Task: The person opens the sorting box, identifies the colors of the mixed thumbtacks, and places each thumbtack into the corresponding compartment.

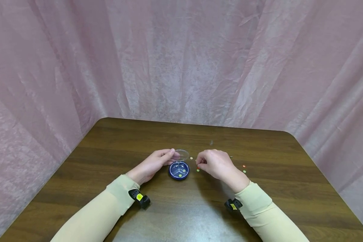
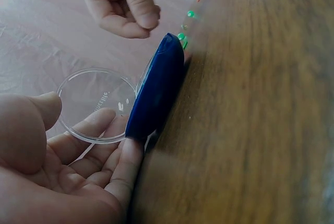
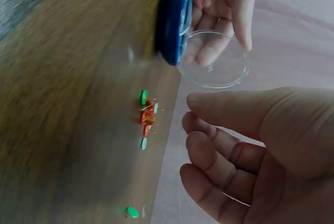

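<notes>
A round blue case [image 1: 179, 178] with a three-part divider lies on the table, its clear hinged lid [image 2: 99, 139] raised. Yellow-green tacks [image 1: 180, 175] sit inside it. My left hand [image 1: 153, 163] is at the case's left; its thumb and fingers hold the lid's edge, with fingertips showing through the clear plastic. To the right of the case, my right hand [image 1: 217, 163] hovers over loose thumbtacks, thumb extended and fingers loosely bent, nothing visible between the tips. Below it in the right wrist view lie a cluster of red tacks [image 3: 147, 116] and a green tack [image 3: 144, 97].
Farther right on the wooden table [image 1: 175, 215] lie a red tack [image 1: 244, 166] and a green tack [image 1: 244, 171]. A pale tack [image 1: 191, 158] rests between the lid and my right hand. A small clear piece [image 1: 211, 143] lies farther back. Pink curtains [image 1: 181, 60] hang behind the table.
</notes>
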The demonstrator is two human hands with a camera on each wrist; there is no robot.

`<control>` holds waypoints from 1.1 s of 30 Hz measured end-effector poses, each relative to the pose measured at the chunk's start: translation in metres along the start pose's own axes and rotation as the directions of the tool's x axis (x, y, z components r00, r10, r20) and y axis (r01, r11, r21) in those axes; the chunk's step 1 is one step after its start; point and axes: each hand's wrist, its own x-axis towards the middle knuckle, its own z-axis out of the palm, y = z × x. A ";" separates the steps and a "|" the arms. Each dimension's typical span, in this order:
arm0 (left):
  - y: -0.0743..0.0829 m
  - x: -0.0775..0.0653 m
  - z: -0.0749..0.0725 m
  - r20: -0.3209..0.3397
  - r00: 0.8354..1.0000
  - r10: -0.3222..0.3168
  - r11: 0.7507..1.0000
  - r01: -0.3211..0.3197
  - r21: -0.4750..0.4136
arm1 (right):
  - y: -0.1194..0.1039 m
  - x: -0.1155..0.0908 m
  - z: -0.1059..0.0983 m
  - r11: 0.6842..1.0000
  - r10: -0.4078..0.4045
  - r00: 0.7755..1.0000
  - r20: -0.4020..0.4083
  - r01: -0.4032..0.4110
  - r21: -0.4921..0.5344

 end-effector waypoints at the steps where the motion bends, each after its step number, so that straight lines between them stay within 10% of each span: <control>1: 0.000 0.000 0.000 0.000 1.000 0.000 1.000 0.000 -0.001 | 0.001 -0.001 0.001 1.000 0.002 1.000 0.009 -0.002 -0.005; 33: -0.004 0.003 -0.001 -0.001 1.000 0.010 1.000 -0.010 0.002 | 0.003 -0.003 0.021 0.996 -0.011 0.998 0.056 0.016 -0.093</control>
